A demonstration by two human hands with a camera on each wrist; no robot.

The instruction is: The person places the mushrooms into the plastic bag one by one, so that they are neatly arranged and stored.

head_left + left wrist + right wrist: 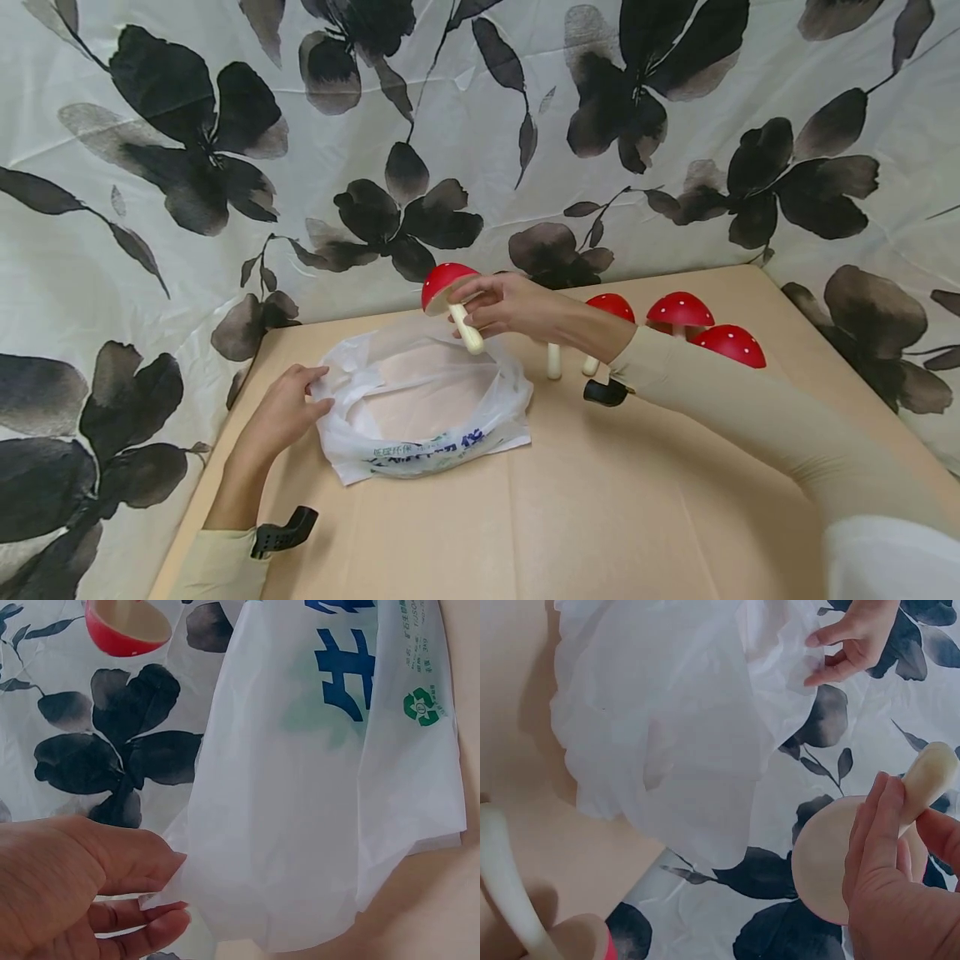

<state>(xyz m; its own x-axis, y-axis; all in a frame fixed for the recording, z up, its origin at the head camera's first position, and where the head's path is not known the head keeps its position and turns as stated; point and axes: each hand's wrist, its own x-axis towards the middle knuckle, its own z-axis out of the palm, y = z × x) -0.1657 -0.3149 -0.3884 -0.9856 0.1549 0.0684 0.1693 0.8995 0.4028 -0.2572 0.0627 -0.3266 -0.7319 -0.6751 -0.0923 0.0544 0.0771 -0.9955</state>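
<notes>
My right hand (517,308) grips a toy mushroom by its pale stem (468,332); its red cap (442,283) tilts up to the left. It hovers over the far side of a white plastic bag (431,461) with blue and green print, whose mouth gapes upward. At the bag's left edge, my left hand (288,408) pinches the thin plastic between thumb and fingers, as the left wrist view shows the hand (97,885) on the bag (277,810). From the right wrist, the held mushroom's stem (930,776) sits between fingers and thumb.
More red-capped mushrooms stand or lie right of the bag: one (611,306) partly behind my forearm, another (680,308) farther right, and one (727,346) in front of it. A separate pale stem (553,362) shows below my wrist. Floral cloth (465,158) hangs behind the tan table (585,500).
</notes>
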